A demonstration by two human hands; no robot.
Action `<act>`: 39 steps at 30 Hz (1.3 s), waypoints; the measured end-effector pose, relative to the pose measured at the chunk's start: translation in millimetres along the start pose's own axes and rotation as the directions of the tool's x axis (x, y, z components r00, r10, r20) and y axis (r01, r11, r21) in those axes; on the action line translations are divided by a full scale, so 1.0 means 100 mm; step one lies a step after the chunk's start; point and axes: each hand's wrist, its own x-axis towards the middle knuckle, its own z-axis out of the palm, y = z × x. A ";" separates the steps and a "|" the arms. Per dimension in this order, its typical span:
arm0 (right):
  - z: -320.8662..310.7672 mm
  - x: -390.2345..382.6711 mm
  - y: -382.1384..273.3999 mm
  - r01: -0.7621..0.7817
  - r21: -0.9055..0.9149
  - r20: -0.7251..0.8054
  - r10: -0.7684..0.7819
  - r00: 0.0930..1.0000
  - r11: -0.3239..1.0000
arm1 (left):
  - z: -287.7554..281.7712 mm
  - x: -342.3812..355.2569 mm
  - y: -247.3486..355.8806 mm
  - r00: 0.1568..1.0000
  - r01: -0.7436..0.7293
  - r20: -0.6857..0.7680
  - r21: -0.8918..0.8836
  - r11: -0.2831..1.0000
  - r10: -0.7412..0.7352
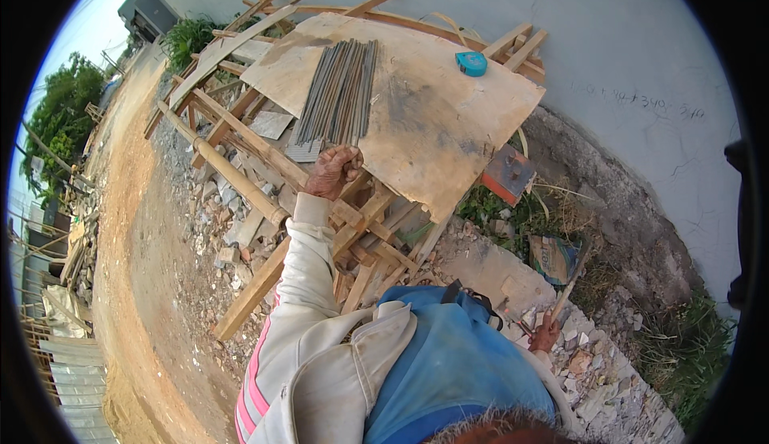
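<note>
Rubble (202,240) and timbers (255,292) crowd the near left of the board (440,116); metal rods (338,92) lie on it, left of a blue tape measure (471,64). The left arm (308,264) reaches forward, the left hand (335,173) fisted near them, contents unclear; the right hand (545,337) grips a wooden-handled tool (567,293).

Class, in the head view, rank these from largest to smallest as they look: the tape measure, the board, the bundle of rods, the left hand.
1. Board
2. Bundle of rods
3. Left hand
4. Tape measure
</note>
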 end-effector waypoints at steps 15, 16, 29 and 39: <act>1.58 -0.96 -2.16 0.449 0.083 0.640 -0.393 0.660 0.890 | 1.98 -0.54 -1.19 0.754 0.017 0.649 0.136 0.991 -0.102; 1.63 -0.98 -2.17 0.468 0.096 0.663 -0.407 0.628 0.879 | 2.04 -0.54 -1.22 0.737 0.012 0.666 0.156 0.988 -0.114; 1.47 -0.50 -2.34 0.464 -0.018 0.723 -0.309 0.618 0.886 | 2.49 -0.56 -1.29 0.648 -0.414 0.744 0.524 0.745 -0.163; 1.33 0.19 -2.77 0.651 -0.325 0.786 -0.186 0.589 0.686 | 2.15 -0.19 -1.02 0.923 -0.282 0.365 0.438 0.854 0.118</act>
